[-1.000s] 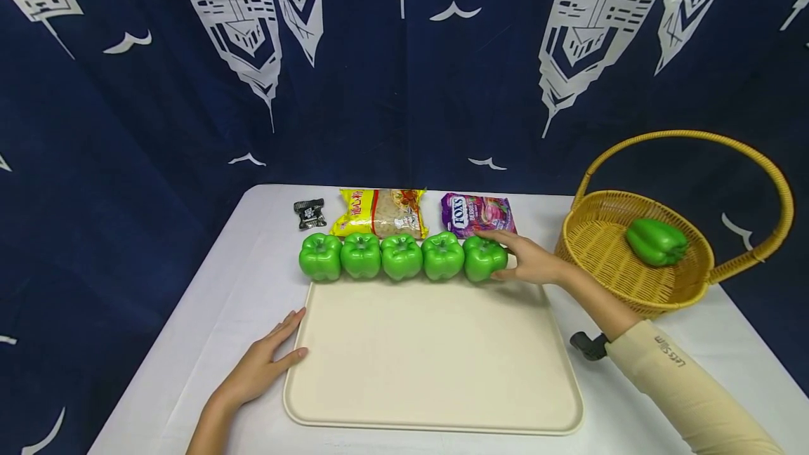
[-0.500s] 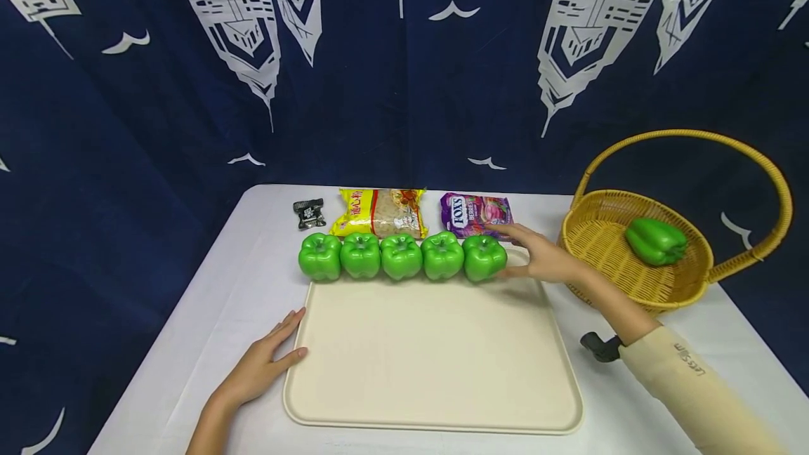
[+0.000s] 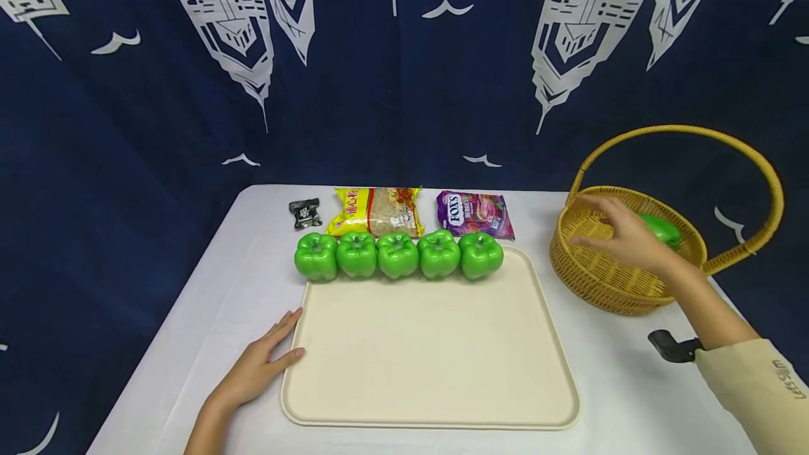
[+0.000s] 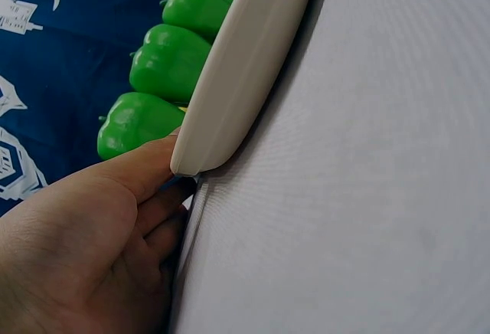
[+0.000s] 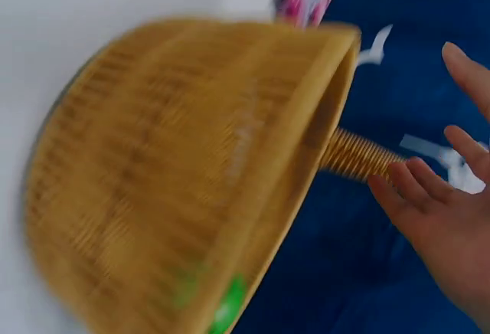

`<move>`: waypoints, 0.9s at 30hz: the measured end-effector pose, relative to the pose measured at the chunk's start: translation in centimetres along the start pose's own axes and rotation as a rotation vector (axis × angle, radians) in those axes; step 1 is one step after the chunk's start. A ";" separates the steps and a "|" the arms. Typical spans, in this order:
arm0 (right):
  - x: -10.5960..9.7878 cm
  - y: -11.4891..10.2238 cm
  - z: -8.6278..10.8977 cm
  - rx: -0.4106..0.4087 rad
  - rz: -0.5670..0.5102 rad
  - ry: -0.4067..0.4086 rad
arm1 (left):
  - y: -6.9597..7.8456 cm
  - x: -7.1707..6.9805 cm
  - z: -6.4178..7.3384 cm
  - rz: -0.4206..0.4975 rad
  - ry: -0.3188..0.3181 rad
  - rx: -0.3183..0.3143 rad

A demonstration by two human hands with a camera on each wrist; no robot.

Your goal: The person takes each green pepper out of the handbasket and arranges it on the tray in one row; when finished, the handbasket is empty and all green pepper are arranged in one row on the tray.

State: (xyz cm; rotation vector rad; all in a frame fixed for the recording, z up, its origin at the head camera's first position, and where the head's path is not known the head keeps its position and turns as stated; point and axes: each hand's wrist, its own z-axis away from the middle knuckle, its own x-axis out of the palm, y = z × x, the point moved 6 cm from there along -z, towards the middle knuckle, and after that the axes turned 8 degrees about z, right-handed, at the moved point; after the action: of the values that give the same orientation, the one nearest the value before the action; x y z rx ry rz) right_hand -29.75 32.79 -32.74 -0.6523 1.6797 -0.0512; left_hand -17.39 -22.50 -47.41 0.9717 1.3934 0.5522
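Note:
My left hand (image 3: 255, 364) rests at the left edge of a cream tray (image 3: 430, 357), thumb touching the rim and fingers straight along its side. In the head view my right hand (image 3: 622, 230) hovers over a yellow wicker basket (image 3: 594, 286), fingers spread and nothing between them. Inside that basket lies a green bell pepper (image 3: 660, 230), partly hidden behind the hand. Several more green bell peppers stand in a row along the tray's far edge, the rightmost pepper (image 3: 481, 255) and the leftmost pepper (image 3: 317, 257) among them. The right wrist view shows the basket's side (image 5: 168, 150), blurred.
Behind the peppers lie a small black packet (image 3: 305, 214), a yellow noodle bag (image 3: 377, 211) and a purple candy bag (image 3: 475, 213). The basket's tall handle (image 3: 682, 129) arches over it. A dark blue printed curtain (image 3: 404, 104) hangs behind the white table (image 3: 227, 286).
My right hand has let go of the rightmost pepper in the row and moved right to above the basket. My left hand has stayed at the tray's edge.

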 end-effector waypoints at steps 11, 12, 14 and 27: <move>-2.3 9.1 3.7 0.312 0.190 0.122 | 0.0 0.0 0.0 0.004 0.000 0.000; -2.3 9.7 3.9 0.334 0.194 0.125 | 0.0 0.0 0.0 0.005 -0.001 -0.002; -2.1 10.9 4.2 0.366 0.202 0.121 | 0.0 0.0 0.0 0.007 -0.003 -0.007; -0.5 13.8 3.8 0.435 0.177 0.020 | -0.2 0.0 0.0 0.007 -0.002 -0.014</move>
State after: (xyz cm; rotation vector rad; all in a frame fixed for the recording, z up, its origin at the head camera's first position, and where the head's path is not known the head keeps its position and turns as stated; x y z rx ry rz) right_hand -31.60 45.76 -38.47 -0.1763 1.6675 -0.2885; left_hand -17.45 -22.57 -47.54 0.9659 1.3829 0.5654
